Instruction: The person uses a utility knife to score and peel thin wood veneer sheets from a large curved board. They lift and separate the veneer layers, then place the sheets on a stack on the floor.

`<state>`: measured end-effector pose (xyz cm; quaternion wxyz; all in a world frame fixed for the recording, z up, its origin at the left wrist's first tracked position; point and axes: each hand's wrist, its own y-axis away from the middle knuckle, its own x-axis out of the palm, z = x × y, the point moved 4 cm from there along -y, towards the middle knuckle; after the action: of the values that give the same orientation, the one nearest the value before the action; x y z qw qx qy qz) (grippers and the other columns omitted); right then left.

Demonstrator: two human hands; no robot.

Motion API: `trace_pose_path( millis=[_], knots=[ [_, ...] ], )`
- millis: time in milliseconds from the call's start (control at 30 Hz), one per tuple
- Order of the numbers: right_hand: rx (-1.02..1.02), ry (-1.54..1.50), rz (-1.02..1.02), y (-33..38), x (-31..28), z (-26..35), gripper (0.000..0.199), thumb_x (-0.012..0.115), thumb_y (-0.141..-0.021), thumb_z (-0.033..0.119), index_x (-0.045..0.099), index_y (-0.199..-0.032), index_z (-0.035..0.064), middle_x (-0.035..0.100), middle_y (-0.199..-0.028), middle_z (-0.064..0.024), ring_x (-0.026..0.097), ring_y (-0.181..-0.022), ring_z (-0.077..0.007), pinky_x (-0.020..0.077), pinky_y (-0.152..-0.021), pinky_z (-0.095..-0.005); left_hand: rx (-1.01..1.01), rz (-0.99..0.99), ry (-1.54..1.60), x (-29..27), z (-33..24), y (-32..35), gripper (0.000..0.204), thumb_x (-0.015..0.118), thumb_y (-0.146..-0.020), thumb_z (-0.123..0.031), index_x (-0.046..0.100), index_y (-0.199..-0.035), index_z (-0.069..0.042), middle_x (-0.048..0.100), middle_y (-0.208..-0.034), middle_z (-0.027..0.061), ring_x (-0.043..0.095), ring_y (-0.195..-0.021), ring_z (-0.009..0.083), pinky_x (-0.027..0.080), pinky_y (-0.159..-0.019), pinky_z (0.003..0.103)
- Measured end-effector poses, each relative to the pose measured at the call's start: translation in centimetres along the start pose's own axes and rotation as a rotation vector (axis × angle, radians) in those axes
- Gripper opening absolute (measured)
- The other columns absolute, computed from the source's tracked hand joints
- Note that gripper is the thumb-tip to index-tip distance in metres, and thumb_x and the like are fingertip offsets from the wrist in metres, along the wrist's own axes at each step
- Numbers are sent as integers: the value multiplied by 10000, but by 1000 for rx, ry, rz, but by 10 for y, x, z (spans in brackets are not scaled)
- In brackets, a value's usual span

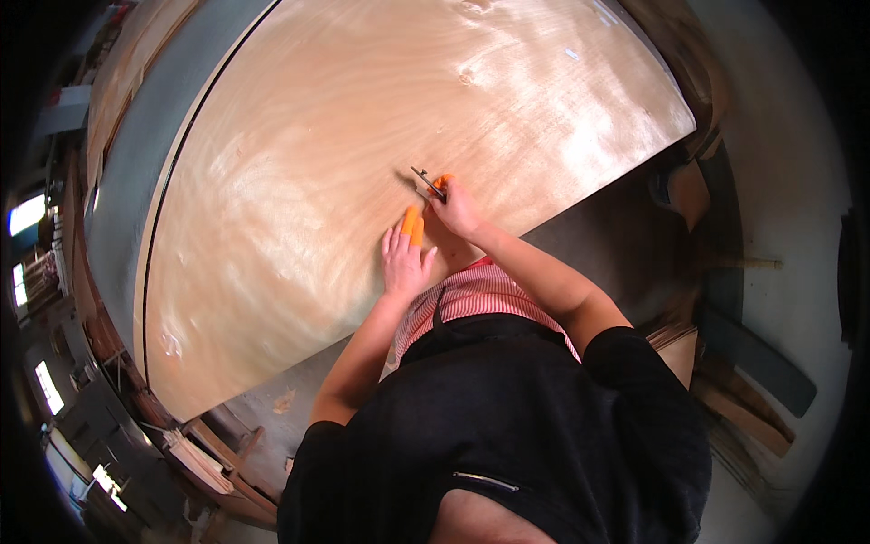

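My left hand (408, 257) lies flat on a large pale wood sheet (299, 190), its fingers stretched out and pointing away from me. Orange finger covers sit on some of its fingers. Just ahead and to the right, my right hand (456, 207) is closed around a slim dark tool (427, 180), with orange covers showing at its fingertips too. The tool slants up to the left and ends in a thin crosspiece near the sheet's surface. Its exact kind is too small to tell, and the fingers hide its lower part.
A dark line or gap (172, 181) runs along the sheet's left side, with a grey-blue surface (127, 208) beyond it. Wood strips (198, 461) stand below the left corner. Boards (743, 417) lean at the lower right. A small pale mark (572, 54) shows on the far sheet.
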<state>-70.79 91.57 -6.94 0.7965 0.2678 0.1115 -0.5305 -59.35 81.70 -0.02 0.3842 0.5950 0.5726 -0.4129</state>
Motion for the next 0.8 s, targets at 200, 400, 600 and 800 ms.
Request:
trace_pose_path(
  millis=[200, 400, 600, 800],
  knots=[
    [14, 98, 9, -1, -8, 5, 270, 596, -779, 259, 500, -934, 59, 610, -767, -179, 596, -719, -352, 475, -630, -428, -7, -23, -19, -5, 3, -42, 587, 635, -722, -265, 451, -1185, 45, 390, -1278, 189, 302, -1250, 301, 205, -1033, 481],
    [44, 8, 23, -4, -9, 5, 316, 617, -772, 283, 506, -909, 20, 610, -748, -168, 610, -716, -324, 480, -627, -391, -14, 134, -175, 10, 13, -46, 720, 683, -659, -367, 443, -1225, 7, 350, -1322, 127, 237, -1293, 237, 169, -1047, 513],
    [284, -450, 114, 27, -28, 9, 274, 574, -825, 197, 470, -970, -12, 620, -733, -120, 617, -632, -157, 458, -548, -278, 4, 163, -206, 5, 12, -46, 733, 653, -694, -415, 423, -1245, 11, 336, -1335, 154, 242, -1289, 263, 171, -1043, 511],
    [360, -507, 94, 90, -67, -24, 163, 507, -879, 132, 503, -958, -11, 588, -700, -65, 546, -565, -108, 385, -487, -211, 56, -14, -78, 4, 16, -41, 769, 618, -732, -416, 333, -1297, 22, 282, -1368, 178, 248, -1279, 303, 176, -1041, 490]
  ],
)
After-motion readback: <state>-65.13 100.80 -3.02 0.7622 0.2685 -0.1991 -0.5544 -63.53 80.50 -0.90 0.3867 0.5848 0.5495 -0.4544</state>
